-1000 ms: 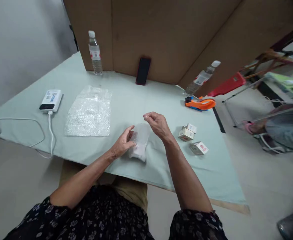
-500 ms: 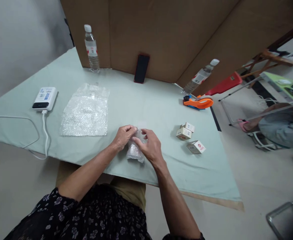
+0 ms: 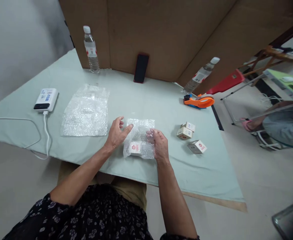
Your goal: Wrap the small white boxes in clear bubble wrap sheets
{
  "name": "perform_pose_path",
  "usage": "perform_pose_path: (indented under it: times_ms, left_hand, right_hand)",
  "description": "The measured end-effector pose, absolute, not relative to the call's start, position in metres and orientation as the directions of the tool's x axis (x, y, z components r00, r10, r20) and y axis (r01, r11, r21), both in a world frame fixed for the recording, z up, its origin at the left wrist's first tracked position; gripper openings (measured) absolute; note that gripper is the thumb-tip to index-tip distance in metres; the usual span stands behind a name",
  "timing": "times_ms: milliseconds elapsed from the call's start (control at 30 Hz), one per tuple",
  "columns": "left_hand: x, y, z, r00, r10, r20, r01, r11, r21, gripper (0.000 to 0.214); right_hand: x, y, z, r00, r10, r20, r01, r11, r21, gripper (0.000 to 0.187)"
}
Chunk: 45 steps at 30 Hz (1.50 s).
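A small white box (image 3: 135,147) with a red mark lies at the near end of a sheet of bubble wrap (image 3: 141,124), close to the table's front edge. My right hand (image 3: 160,145) pinches the right edge of that bubble wrap between thumb and fingers. Just left of the sheet is my left hand (image 3: 117,133), its thumb and fingers apart with nothing between them. Off to the right stand more small boxes (image 3: 184,133), with another box (image 3: 197,147) tilted beside them.
Flat bubble wrap sheets (image 3: 86,113) lie at left, by a white power bank (image 3: 46,100) with a cable. An orange tape dispenser (image 3: 199,101), a leaning water bottle (image 3: 201,76), an upright bottle (image 3: 91,50) and a phone (image 3: 141,68) line the cardboard screen (image 3: 171,36). A seated person's leg (image 3: 281,116) shows at right.
The bubble wrap that was bunched around the box is now spread open, showing the box. My left hand has let go and moved left; my right hand has moved right with the wrap's edge.
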<state>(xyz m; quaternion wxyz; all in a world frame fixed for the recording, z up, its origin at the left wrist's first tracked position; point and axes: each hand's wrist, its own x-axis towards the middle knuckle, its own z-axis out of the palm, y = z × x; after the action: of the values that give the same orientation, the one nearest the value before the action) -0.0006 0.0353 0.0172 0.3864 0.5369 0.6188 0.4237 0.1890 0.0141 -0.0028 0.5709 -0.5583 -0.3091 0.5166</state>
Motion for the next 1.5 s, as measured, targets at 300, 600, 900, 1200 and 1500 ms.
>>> perform_pose_path:
  times_ms: [300, 600, 900, 1200, 1500]
  left_hand:
    - [-0.012, 0.021, 0.035, 0.057, 0.991, -0.123, 0.721, 0.045, 0.691, 0.041]
    - [-0.023, 0.048, 0.027, -0.033, 0.975, -0.218, 0.113, 0.220, 0.969, 0.051]
    - [-0.034, 0.033, 0.013, 0.011, 0.969, -0.248, 0.414, 0.222, 0.883, 0.076]
    - [-0.031, 0.023, 0.007, 0.001, 0.988, -0.154, 0.545, 0.129, 0.828, 0.070]
    - [-0.029, 0.023, 0.003, -0.045, 0.993, -0.113, 0.502, 0.120, 0.856, 0.065]
  right_hand:
    - [0.190, 0.007, -0.009, 0.348, 0.934, -0.076, -0.067, -0.057, -0.996, 0.029]
    - [0.218, 0.036, 0.004, 0.399, 0.915, 0.066, 0.089, 0.034, -0.995, 0.032]
    - [0.211, -0.026, 0.025, 0.001, 0.974, 0.228, 0.505, 0.196, -0.840, 0.035]
    - [0.185, -0.031, -0.003, -0.276, 0.940, 0.201, 0.696, 0.339, -0.633, 0.051]
    - [0.227, -0.035, 0.014, -0.011, 0.940, 0.340, 0.742, 0.236, -0.628, 0.045]
